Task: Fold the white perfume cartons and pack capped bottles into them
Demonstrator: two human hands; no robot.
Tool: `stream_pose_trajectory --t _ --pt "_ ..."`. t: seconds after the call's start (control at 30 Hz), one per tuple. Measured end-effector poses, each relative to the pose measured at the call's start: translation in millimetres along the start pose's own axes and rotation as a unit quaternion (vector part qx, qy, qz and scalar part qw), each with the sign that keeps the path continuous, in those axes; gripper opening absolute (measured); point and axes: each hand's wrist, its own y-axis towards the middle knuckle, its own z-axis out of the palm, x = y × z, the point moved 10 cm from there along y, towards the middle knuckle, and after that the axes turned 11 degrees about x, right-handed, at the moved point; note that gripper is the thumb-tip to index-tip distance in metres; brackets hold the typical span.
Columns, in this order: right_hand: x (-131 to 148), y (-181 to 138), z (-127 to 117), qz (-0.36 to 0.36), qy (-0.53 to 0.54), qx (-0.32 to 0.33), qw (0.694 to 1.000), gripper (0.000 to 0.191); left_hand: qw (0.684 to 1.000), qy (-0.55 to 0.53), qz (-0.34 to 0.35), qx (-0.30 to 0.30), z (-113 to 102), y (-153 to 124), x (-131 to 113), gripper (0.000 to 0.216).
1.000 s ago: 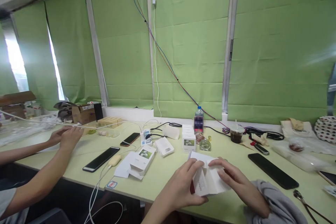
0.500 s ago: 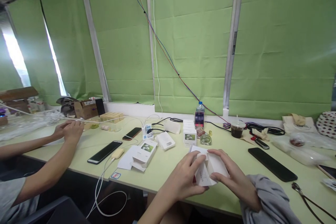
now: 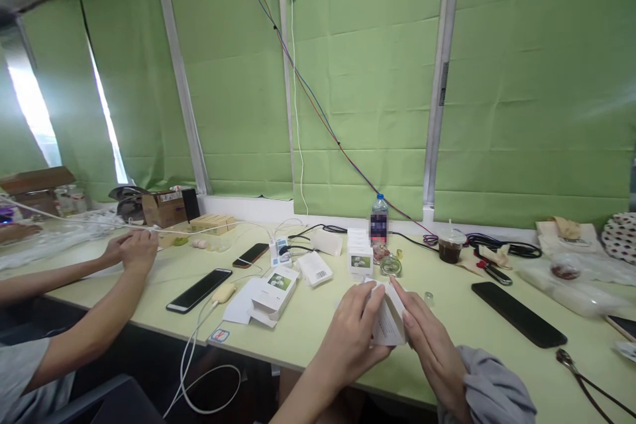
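Note:
A small white cardboard box (image 3: 390, 326) with printed text on one side is between my hands, above the table's front edge. My left hand (image 3: 350, 328) is wrapped round its left side, fingers over the top and thumb below. Against the right side presses my right hand (image 3: 430, 344), its fingers straight and close together. Part of the box is hidden behind my fingers. Just beyond it stands a stack of similar white boxes (image 3: 360, 264) with a green picture. An opened white box (image 3: 276, 293) lies to the left, near another white box (image 3: 315, 269).
Phones (image 3: 199, 289) and a cable with a yellow plug (image 3: 223, 293) lie left. A bottle (image 3: 379, 218), a round tin (image 3: 390, 265) and a drink cup (image 3: 451, 246) stand behind. On the right is a black phone (image 3: 518, 313). Another person's hands (image 3: 134, 248) are at far left.
My right hand has shifted from gripping a raised white flap to lying flat along the box's side. The flap has folded in, and a small clear item now shows beyond my right hand.

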Motion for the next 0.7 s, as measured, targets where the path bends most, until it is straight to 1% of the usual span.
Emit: stream_pose_trajectory --t 0.1,0.3,0.43,0.53,0.63,0.7 --pt "-5 1 2 0.008 -0.012 0.003 1.000 0.049 0.999 0.011 0.013 -0.033 -1 0 -3 0.094" --pt "-8 -1 9 0.020 -0.012 -0.001 1.000 0.049 0.996 0.039 0.012 -0.074 -4 -3 -6 0.090" --pt "-8 -2 14 0.013 -0.021 -0.009 1.000 0.052 0.993 0.073 0.037 -0.090 -5 -5 -14 0.084" --pt "-14 -1 20 0.019 -0.041 0.005 0.999 0.057 0.987 0.109 0.049 -0.106 -5 -6 -19 0.077" --pt "-20 1 24 0.024 -0.070 0.015 0.997 0.067 0.985 0.134 0.054 -0.089 -1 -5 -19 0.067" --pt "-18 1 24 0.013 -0.081 0.014 0.996 0.075 0.990 0.117 0.049 -0.066 1 -3 -15 0.064"
